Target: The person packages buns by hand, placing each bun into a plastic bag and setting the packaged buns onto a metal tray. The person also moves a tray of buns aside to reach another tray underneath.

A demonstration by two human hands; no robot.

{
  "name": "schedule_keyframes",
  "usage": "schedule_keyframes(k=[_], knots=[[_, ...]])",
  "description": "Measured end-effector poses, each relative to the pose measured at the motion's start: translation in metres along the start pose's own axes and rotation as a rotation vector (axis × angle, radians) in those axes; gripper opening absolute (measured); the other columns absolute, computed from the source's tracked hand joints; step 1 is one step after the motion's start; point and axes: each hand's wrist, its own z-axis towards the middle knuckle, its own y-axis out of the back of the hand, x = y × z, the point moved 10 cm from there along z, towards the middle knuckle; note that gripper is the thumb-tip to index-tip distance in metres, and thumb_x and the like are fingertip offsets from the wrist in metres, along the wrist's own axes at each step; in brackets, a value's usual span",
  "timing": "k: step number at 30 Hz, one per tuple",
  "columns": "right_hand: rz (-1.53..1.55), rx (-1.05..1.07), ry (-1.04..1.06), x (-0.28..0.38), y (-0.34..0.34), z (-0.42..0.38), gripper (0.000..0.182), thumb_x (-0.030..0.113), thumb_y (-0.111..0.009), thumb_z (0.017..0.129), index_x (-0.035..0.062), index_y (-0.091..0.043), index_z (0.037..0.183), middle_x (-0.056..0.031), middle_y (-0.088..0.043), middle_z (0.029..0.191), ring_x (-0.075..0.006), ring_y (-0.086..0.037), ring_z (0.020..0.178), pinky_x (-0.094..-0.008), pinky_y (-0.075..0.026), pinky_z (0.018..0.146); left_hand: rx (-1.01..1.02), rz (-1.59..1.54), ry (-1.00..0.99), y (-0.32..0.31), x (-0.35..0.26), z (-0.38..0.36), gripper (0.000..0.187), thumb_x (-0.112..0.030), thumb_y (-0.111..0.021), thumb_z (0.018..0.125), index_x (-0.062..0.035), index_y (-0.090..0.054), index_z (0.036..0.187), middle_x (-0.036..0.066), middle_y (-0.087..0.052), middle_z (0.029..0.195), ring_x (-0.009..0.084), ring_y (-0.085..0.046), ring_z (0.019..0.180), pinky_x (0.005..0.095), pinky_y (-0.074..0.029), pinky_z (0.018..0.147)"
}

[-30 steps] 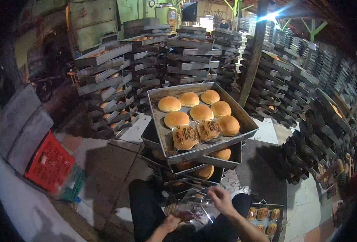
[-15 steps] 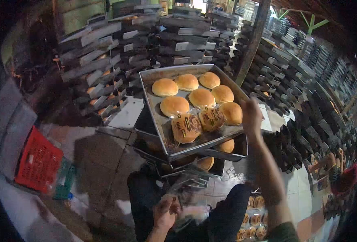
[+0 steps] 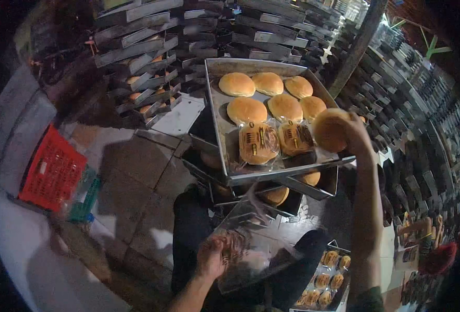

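My right hand [image 3: 360, 136] is closed on a round golden bun [image 3: 330, 131] at the right side of the top metal tray [image 3: 221, 148]. Lower down, over my lap, my left hand [image 3: 211, 256] grips a clear plastic bag [image 3: 258, 257] with dark printing; the bag hangs loose, and I see no bun in it. Several bare buns [image 3: 246, 109] lie in the tray behind two bagged buns [image 3: 258, 143], which sit at its near edge. More trays [image 3: 313, 188] with buns are stacked crosswise below.
A tray of bagged buns [image 3: 322, 281] sits on the floor at lower right. To the left are a red crate [image 3: 53, 169] and a green crate [image 3: 84, 200]. Tall stacks of trays [image 3: 136, 41] stand behind, and a post [image 3: 357, 49] rises at right. Another person's arms [image 3: 422, 229] show at far right.
My right hand has taken hold of the bun at the tray's right side and tilted it up. The plastic bag in my left hand has spread out. The view has shifted.
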Motion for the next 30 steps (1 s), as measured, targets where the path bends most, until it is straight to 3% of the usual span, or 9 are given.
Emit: schedule_keyframes(k=[4,9,12,14,17,20,24,26,30], knots=[[0.877,0.056,-0.071,0.053,-0.019,-0.127,0.055,0.038,-0.047,0.084,-0.0040,-0.042,0.118,-0.0179,-0.054,0.109,-0.0263,-0.057,0.094,-0.0387,-0.048,0.081,-0.051,0.338,-0.186,0.002,-0.015,-0.005,0.020,-0.021,-0.066,0.076,-0.0033,-0.059,0.080,0.010,-0.060,0.080,0.0184,-0.058,0.071,0.0338,-0.050,0.064],[0.912,-0.012,-0.537,-0.003,-0.083,-0.274,0.056,0.032,-0.055,0.079,-0.0029,-0.036,0.120,-0.0160,-0.051,0.109,-0.0275,-0.055,0.097,-0.0415,-0.048,0.081,-0.190,1.487,-0.058,-0.038,-0.028,0.003,0.015,-0.014,-0.059,0.083,0.0001,-0.061,0.087,0.004,-0.062,0.076,0.0073,-0.055,0.069,0.0242,-0.045,0.061],[0.766,0.038,-0.630,-0.063,-0.116,-0.332,0.062,0.022,-0.063,0.075,-0.0027,-0.031,0.121,-0.0151,-0.048,0.110,-0.0273,-0.054,0.097,-0.0392,-0.049,0.080,-0.109,1.177,-0.005,-0.007,-0.021,-0.010,0.013,-0.013,-0.060,0.082,-0.0003,-0.061,0.085,0.003,-0.061,0.074,0.0067,-0.054,0.067,0.0228,-0.044,0.060],[0.679,0.120,-0.688,-0.066,-0.131,-0.349,0.061,0.019,-0.065,0.073,-0.0016,-0.033,0.121,-0.0155,-0.047,0.112,-0.0257,-0.054,0.096,-0.0357,-0.050,0.078,-0.220,1.308,0.099,-0.003,-0.036,-0.026,0.015,-0.015,-0.061,0.081,-0.0004,-0.060,0.084,0.003,-0.060,0.074,0.0074,-0.054,0.065,0.0220,-0.043,0.058],[1.154,0.128,-0.803,-0.049,-0.158,-0.346,0.067,0.025,-0.066,0.072,-0.0007,-0.033,0.124,-0.0144,-0.045,0.117,-0.0268,-0.049,0.104,-0.0407,-0.043,0.086,-0.326,1.550,0.161,0.006,-0.064,-0.044,0.015,-0.016,-0.062,0.080,-0.0002,-0.061,0.079,0.003,-0.061,0.071,0.0068,-0.054,0.063,0.0236,-0.044,0.055],[1.179,0.266,-0.849,-0.046,-0.180,-0.344,0.065,0.025,-0.062,0.073,0.0009,-0.032,0.126,-0.0127,-0.047,0.118,-0.0256,-0.050,0.105,-0.0380,-0.041,0.090,-0.349,1.529,0.162,0.000,-0.078,-0.056,0.015,-0.015,-0.063,0.079,-0.0004,-0.061,0.078,0.003,-0.061,0.069,0.0061,-0.055,0.062,0.0234,-0.044,0.054],[0.966,0.490,-0.499,-0.014,-0.182,-0.322,0.082,0.017,-0.073,0.063,-0.0017,-0.028,0.129,-0.0157,-0.043,0.123,-0.0271,-0.043,0.114,-0.0400,-0.034,0.096,-0.290,1.512,0.054,-0.011,-0.095,-0.062,0.017,-0.018,-0.065,0.078,-0.0016,-0.060,0.078,0.002,-0.061,0.069,0.0049,-0.054,0.062,0.0221,-0.043,0.054],[1.152,0.589,-0.628,-0.012,-0.185,-0.329,0.088,0.013,-0.077,0.060,-0.0027,-0.026,0.129,-0.0165,-0.043,0.123,-0.0262,-0.044,0.114,-0.0380,-0.037,0.094,-0.286,1.471,0.111,-0.017,-0.096,-0.058,0.018,-0.018,-0.065,0.078,-0.0013,-0.060,0.077,0.002,-0.060,0.068,0.0052,-0.054,0.062,0.0224,-0.043,0.055],[0.489,0.645,-0.440,-0.007,-0.195,-0.324,0.072,0.017,-0.075,0.067,-0.0026,-0.035,0.123,-0.0137,-0.052,0.112,-0.0201,-0.053,0.101,-0.0313,-0.044,0.084,-0.058,1.608,0.002,-0.051,-0.095,-0.046,0.015,-0.015,-0.062,0.080,-0.0007,-0.059,0.081,0.004,-0.060,0.077,0.0086,-0.055,0.072,0.0236,-0.044,0.060]])
